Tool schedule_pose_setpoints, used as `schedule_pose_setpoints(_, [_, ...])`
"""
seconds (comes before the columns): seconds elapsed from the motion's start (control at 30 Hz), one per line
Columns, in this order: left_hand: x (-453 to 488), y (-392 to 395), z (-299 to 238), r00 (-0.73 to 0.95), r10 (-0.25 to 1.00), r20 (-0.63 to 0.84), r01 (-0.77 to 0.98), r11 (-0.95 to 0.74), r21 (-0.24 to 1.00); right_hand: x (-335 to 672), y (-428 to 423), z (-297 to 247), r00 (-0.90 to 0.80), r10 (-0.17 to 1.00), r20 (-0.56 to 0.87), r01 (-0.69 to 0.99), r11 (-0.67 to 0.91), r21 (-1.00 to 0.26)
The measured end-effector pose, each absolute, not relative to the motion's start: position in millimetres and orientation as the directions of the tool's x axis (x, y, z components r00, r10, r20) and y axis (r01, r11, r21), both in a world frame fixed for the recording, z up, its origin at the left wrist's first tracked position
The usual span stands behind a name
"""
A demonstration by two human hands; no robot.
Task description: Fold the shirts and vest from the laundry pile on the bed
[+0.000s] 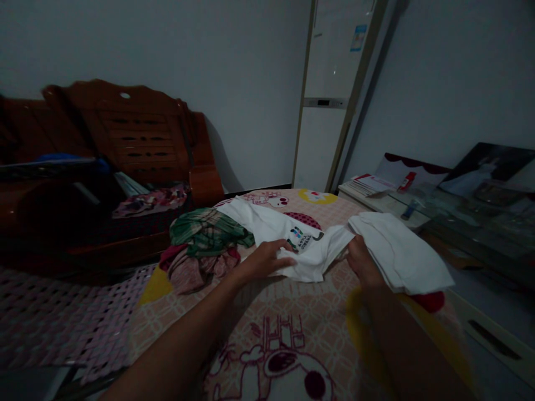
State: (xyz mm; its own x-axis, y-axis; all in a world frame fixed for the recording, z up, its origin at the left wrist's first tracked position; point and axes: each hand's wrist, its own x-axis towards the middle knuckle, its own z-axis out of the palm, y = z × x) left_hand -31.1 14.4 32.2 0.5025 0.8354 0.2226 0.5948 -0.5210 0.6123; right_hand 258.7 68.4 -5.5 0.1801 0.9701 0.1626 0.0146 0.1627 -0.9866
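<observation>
White shirt (292, 236) bears small printed logo, lettering too blurred to read.

Light: dim.
Walls (251, 67): plain, pale.
Air conditioner (330, 94): tall, in the corner.
Wooden bench (137, 139): left of the air conditioner.
Low cabinet (384, 203): right of it.

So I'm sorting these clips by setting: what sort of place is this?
Most likely a room in a home. Both hands handle a white T-shirt on a cartoon-print sheet, beside a heap of clothes, a carved wooden bench and a tall standing air conditioner.
</observation>
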Motion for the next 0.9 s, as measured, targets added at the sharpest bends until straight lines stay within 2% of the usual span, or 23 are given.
schedule_pose_setpoints(0.1, [-34.7, 11.4, 24.2, 0.581, 0.811, 0.068, 0.690, -0.536, 0.486, 261.8, 65.5, -1.9, 0.086, 0.990, 0.111, 0.016, 0.110, -0.994])
schedule_pose_setpoints(0.17, [-36.9, 11.9, 19.6, 0.577, 0.817, 0.022, 0.742, -0.535, 0.403, 266.8, 63.1, 2.2, 0.029, 0.997, 0.074, 0.022, 0.073, -0.997])
schedule_pose_setpoints(0.2, [-38.2, 13.5, 18.0, 0.548, 0.836, 0.033, 0.772, -0.520, 0.367, 269.7, 61.8, 4.4, -0.003, 0.999, 0.053, 0.021, 0.053, -0.998])
schedule_pose_setpoints(0.27, [-41.7, 19.6, 16.2, 0.454, 0.879, 0.147, 0.812, -0.476, 0.339, 274.6, 59.7, 9.2, -0.086, 0.996, 0.013, 0.043, 0.017, -0.999])
schedule_pose_setpoints(0.33, [-46.7, 28.2, 16.6, 0.331, 0.886, 0.326, 0.788, -0.449, 0.421, 276.5, 58.1, 14.1, -0.179, 0.984, -0.012, 0.143, 0.014, -0.990])
schedule_pose_setpoints(0.43, [-55.8, 39.7, 20.0, 0.119, 0.866, 0.485, 0.586, -0.456, 0.670, 272.6, 56.8, 19.2, -0.287, 0.956, 0.053, 0.387, 0.166, -0.907])
schedule_pose_setpoints(0.53, [-61.9, 43.9, 24.6, -0.006, 0.876, 0.482, 0.350, -0.449, 0.822, 266.9, 58.3, 17.8, -0.305, 0.941, 0.145, 0.621, 0.313, -0.719])
schedule_pose_setpoints(0.6, [-63.1, 43.0, 27.1, 0.034, 0.899, 0.438, 0.289, -0.428, 0.856, 267.6, 61.7, 13.4, -0.235, 0.953, 0.192, 0.717, 0.303, -0.628])
schedule_pose_setpoints(0.63, [-62.8, 41.9, 28.1, 0.083, 0.911, 0.404, 0.295, -0.410, 0.863, 269.8, 64.0, 10.9, -0.173, 0.958, 0.227, 0.730, 0.280, -0.624])
schedule_pose_setpoints(0.73, [-58.9, 35.8, 30.1, 0.271, 0.919, 0.286, 0.434, -0.382, 0.816, 281.5, 71.3, 5.3, 0.077, 0.940, 0.333, 0.582, 0.229, -0.780])
schedule_pose_setpoints(0.83, [-51.3, 27.3, 28.2, 0.425, 0.888, 0.177, 0.629, -0.430, 0.647, 290.3, 75.7, 5.7, 0.266, 0.911, 0.316, 0.196, 0.270, -0.943])
schedule_pose_setpoints(0.9, [-45.9, 23.2, 23.5, 0.462, 0.878, 0.125, 0.735, -0.457, 0.501, 289.7, 76.8, 9.3, 0.295, 0.915, 0.274, -0.055, 0.303, -0.952])
